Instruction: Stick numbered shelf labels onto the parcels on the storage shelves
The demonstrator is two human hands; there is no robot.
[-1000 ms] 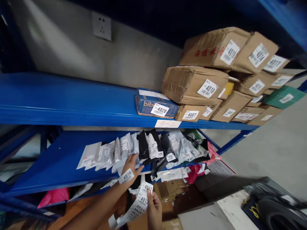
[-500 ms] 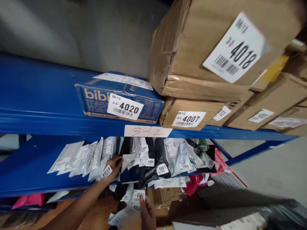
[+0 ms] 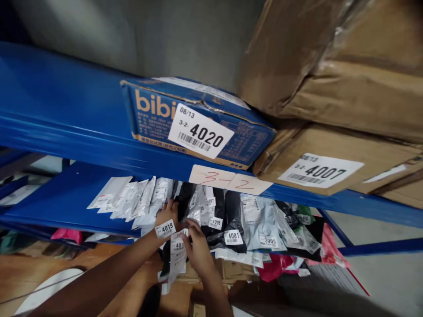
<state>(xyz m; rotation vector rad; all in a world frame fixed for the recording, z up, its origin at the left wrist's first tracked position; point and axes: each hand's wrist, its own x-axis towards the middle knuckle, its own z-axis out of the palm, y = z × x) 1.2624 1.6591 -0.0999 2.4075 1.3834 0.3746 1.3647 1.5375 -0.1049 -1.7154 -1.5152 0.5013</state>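
Note:
My left hand (image 3: pixel 167 213) reaches in among the parcels on the lower shelf. Its fingers bend against a black mailing bag (image 3: pixel 184 197); the fingertips are partly hidden, and the grip is unclear. A label reading 4019 (image 3: pixel 165 228) sits on that wrist. Just right of it, my right hand (image 3: pixel 197 246) is closed on a strip of printed labels (image 3: pixel 177 257), which hangs down from the thumb and fingers. Its upper fingers are close to a clear plastic bag (image 3: pixel 195 204). Labelled bags beside it read 4006 (image 3: pixel 215 222) and 4001 (image 3: pixel 233 237).
Above my hands runs a blue shelf beam (image 3: pixel 99 149) with a 3-2 tag (image 3: pixel 230 179). It carries a blue box (image 3: pixel 145 119) labelled 4020 and cardboard boxes (image 3: pixel 373 141). White parcels (image 3: pixel 110 191) lean at left; pink bags (image 3: pixel 274 266) lie lower right.
My right hand has risen with the label strip to beside my left hand. The left fingers have left the pale piece they held and now touch the bags. The view has moved closer.

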